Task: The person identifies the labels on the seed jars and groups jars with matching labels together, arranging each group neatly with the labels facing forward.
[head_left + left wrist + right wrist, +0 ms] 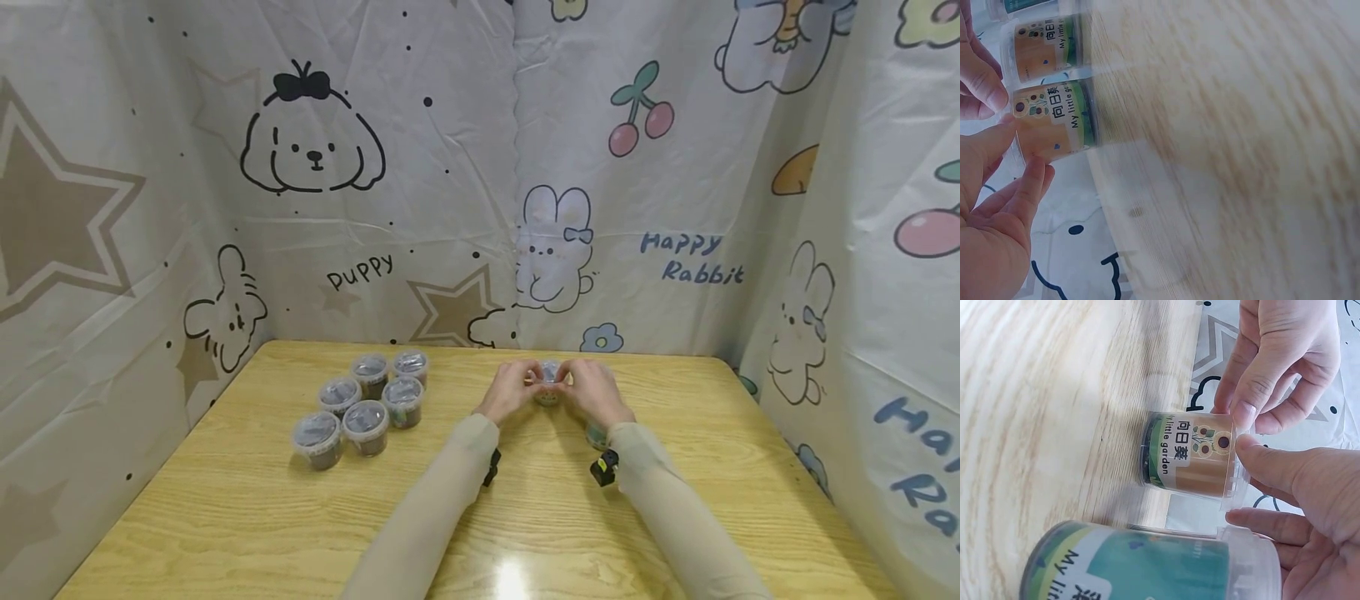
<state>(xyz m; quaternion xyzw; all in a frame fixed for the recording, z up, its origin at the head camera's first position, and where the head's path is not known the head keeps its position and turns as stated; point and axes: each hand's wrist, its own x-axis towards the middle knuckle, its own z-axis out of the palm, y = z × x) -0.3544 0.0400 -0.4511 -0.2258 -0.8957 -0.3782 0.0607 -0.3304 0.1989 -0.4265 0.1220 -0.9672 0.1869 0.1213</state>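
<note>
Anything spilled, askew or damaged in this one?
Nothing stands out. The six tubs at left stand upright and lidded; the left hand and right hand hold an upright tub; the table shows no spill.

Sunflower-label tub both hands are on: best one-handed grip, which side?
I'd grip the sunflower-label tub around its round wall, just under the lid, with the left hand coming from the left. It stands upright, the lid's rim juts out above the wall, and a teal-label tub sits nearby on the right.
</note>
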